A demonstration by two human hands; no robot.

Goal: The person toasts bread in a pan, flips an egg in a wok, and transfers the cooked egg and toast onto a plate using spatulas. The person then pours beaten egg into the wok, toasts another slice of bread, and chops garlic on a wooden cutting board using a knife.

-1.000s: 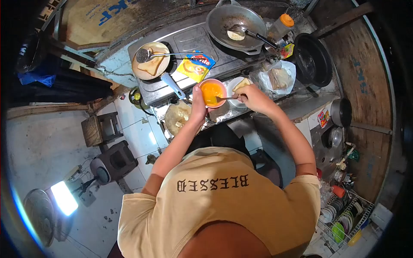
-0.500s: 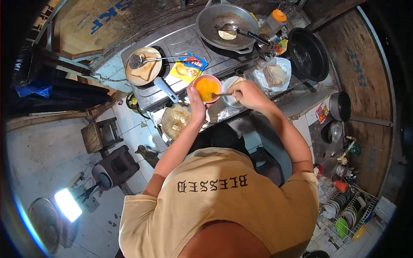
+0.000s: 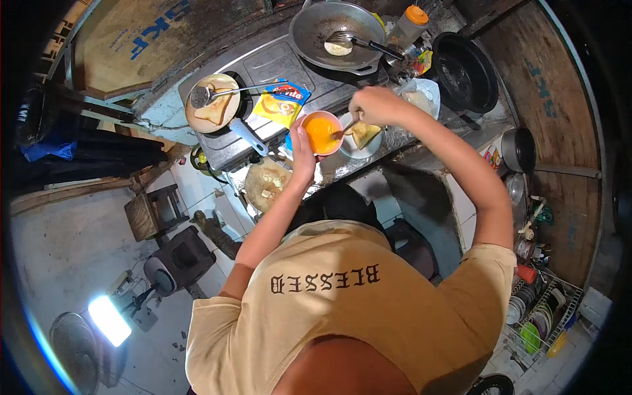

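a pink bowl (image 3: 339, 120) of bright orange-yellow liquid (image 3: 318, 135), glossy and smooth across the surface, is held up just in front of the stove (image 3: 263, 60), over the foil-bright bench (image 3: 330, 172). a slim utensil (image 3: 347, 129) slants into the liquid across the rim, its dipped end too blurred to make out.

the person's left arm reaches almost straight toward the stove; the right arm is bent, elbow swung out wide, forearm angled back in toward the stove's front edge. the left hand (image 3: 303, 151) cups the bowl from the side, thumb laid along the wall. the right hand (image 3: 375, 105), palm down, is closed around the utensil's upper end, fingers curled tight.

also in front of the stove, a white plate (image 3: 356, 153) bearing a cut piece of toasted bread (image 3: 366, 136) sits just beside the bowl, and a round board (image 3: 271, 172) carries small pale pieces. on the stove's left end, a pan (image 3: 224, 81) holds a bread slice (image 3: 214, 113), with a long-handled ladle (image 3: 200, 97) across it; a yellow-and-blue sachet (image 3: 282, 105) lies mid-stove. a wok (image 3: 309, 33) with a black-handled turner (image 3: 385, 51) occupies the stove's right end.
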